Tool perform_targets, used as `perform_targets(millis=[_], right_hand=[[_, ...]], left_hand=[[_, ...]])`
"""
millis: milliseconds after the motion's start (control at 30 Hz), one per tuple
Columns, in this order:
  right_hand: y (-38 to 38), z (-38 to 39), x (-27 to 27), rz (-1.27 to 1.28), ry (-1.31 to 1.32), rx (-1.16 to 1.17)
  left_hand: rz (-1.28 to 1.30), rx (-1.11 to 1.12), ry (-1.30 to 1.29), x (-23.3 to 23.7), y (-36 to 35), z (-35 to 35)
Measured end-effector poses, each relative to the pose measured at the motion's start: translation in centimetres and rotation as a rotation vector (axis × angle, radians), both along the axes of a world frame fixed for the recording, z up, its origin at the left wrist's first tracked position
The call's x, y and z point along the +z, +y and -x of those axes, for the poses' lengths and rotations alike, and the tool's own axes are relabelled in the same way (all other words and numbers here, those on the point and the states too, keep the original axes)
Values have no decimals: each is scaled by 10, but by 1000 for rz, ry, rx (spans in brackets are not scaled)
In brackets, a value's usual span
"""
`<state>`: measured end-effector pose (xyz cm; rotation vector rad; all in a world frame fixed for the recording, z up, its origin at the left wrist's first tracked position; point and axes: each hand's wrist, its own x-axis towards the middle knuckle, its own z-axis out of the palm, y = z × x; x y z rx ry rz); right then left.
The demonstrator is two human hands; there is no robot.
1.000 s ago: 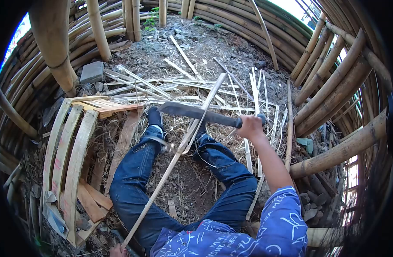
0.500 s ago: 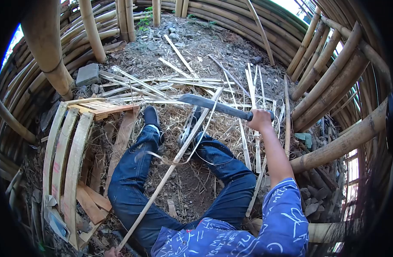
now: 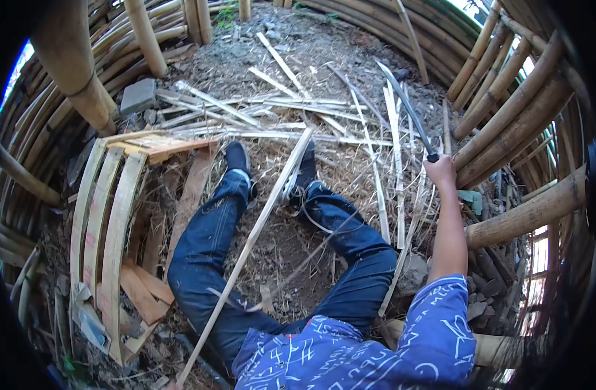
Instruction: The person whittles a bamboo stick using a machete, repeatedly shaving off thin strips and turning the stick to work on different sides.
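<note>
At the far left, a rack of curved bamboo slats (image 3: 103, 221) is noted on the ground (image 3: 278, 253), with loose boards beside it. Just right of it, a long bamboo strip (image 3: 252, 240) is found lying aslant. Its long axis runs from the lower left edge, close to the body, up and away to the right. The near part crosses the left leg (image 3: 207, 247) and the far end lies between the two shoes (image 3: 236, 156). The left hand is not shown. It can only be presumed at the strip's near end, below the frame, and its grip cannot be told.

Further right, past the right leg (image 3: 353, 250), the right hand (image 3: 441, 170) is seen clenched on the handle of a machete (image 3: 407, 110). The blade is pointed up and away, leaning left. The machete is held well apart from the strip, to its right and above it, so the strip lies down and left of the blade. Stacked bamboo poles (image 3: 519, 214) close the right side.
</note>
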<state>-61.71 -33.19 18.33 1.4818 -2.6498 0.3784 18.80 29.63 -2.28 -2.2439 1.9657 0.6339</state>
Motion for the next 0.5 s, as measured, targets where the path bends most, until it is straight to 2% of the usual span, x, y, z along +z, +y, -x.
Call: perform_targets(millis=[33, 67, 133, 200, 267, 333, 400, 433, 500], right_hand=[[6, -9, -4, 11, -34, 33], [11, -10, -12, 33, -5, 67], [27, -31, -17, 51, -32, 158], [39, -37, -36, 100, -32, 239], [66, -78, -34, 142, -147, 296], [91, -103, -51, 163, -295, 343], [117, -129, -79, 224, -442, 405], [132, -142, -98, 274, -500, 459], [160, -179, -111, 212, -774, 378]], left_hand=[[177, -69, 41, 15, -35, 21], [124, -99, -115, 8, -40, 26], [-3, 192, 195, 13, -89, 42], [-124, 133, 94, 5, -119, 56], [4, 108, 159, 13, -140, 76], [20, 218, 240, 17, -160, 96], [91, 319, 353, 57, -200, 134], [87, 357, 383, 41, -199, 132], [140, 365, 418, 43, -215, 148]])
